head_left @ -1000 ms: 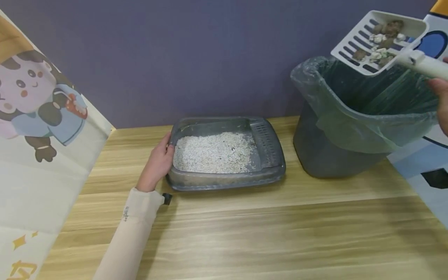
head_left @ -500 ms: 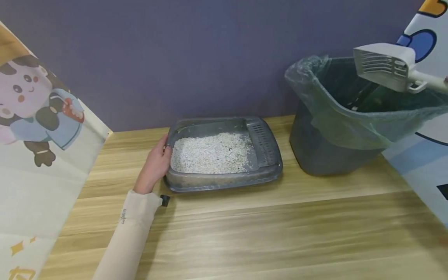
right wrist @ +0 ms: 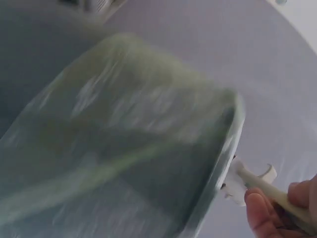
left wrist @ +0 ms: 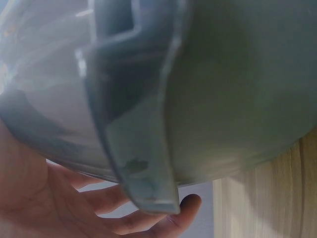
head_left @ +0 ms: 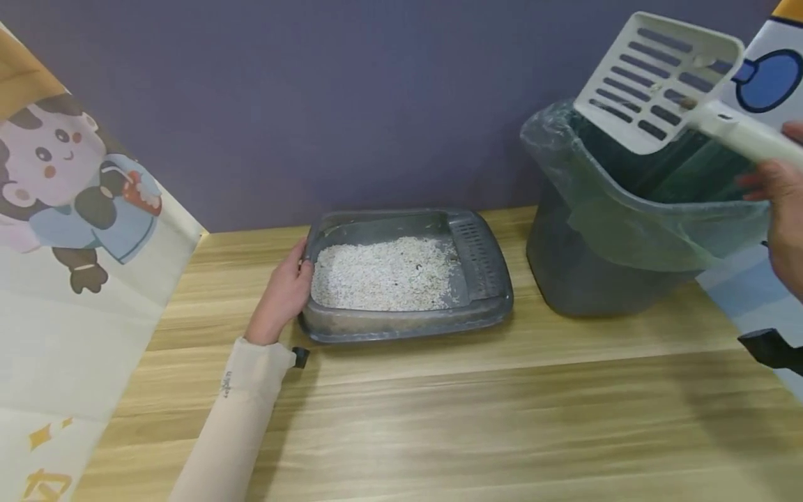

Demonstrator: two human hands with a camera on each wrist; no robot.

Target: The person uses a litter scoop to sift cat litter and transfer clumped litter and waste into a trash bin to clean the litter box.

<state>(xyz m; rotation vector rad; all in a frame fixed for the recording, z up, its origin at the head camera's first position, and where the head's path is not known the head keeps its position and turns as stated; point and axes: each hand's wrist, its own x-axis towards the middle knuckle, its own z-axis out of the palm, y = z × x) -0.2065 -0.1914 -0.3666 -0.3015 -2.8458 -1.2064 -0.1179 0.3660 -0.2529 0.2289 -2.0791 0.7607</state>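
Well, bin (head_left: 590, 272): lined, right of the litter tray (head_left: 401, 319).
Litter tray: on the wooden surface (head_left: 439, 418), holding litter (head_left: 389, 275).
Scoop (head_left: 715, 117): raised over the bin (a few bits (head_left: 688, 102) cling).
Right hand (head_left: 787, 223): fingers clamped round the scoop's handle.
Left hand (head_left: 280, 296): curled round the litter tray's left end.

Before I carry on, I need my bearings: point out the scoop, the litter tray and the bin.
Scoop (head_left: 670, 75), head view: on the slotted blade.
Litter tray (head_left: 408, 324), head view: on the near wall.
Bin (head_left: 590, 287), head view: on the lower outer wall.
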